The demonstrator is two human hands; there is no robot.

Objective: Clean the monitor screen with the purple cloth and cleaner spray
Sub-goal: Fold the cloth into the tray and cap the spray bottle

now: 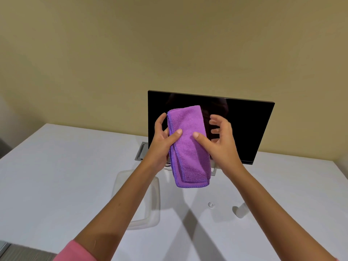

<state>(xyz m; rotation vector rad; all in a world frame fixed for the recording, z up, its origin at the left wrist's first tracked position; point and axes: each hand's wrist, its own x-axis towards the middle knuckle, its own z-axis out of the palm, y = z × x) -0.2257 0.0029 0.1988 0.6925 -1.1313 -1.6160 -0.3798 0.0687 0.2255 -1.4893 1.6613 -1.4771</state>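
A folded purple cloth (pixel 189 147) hangs upright in front of the dark monitor screen (pixel 244 127), held above the white table. My left hand (pixel 162 142) grips its left edge, thumb across the front and fingers behind. My right hand (pixel 219 140) presses its thumb on the cloth's right side, while its fingers are spread and loosely curled off the cloth. A small white spray bottle (pixel 241 210) lies on the table at the right, partly hidden by my right forearm. A small clear cap (pixel 210 204) sits just left of it.
A clear plastic container (pixel 150 200) rests on the white table (pixel 56 176) under my left forearm. A grey cable hatch (pixel 140 151) is set in the table left of the monitor. The beige wall stands close behind.
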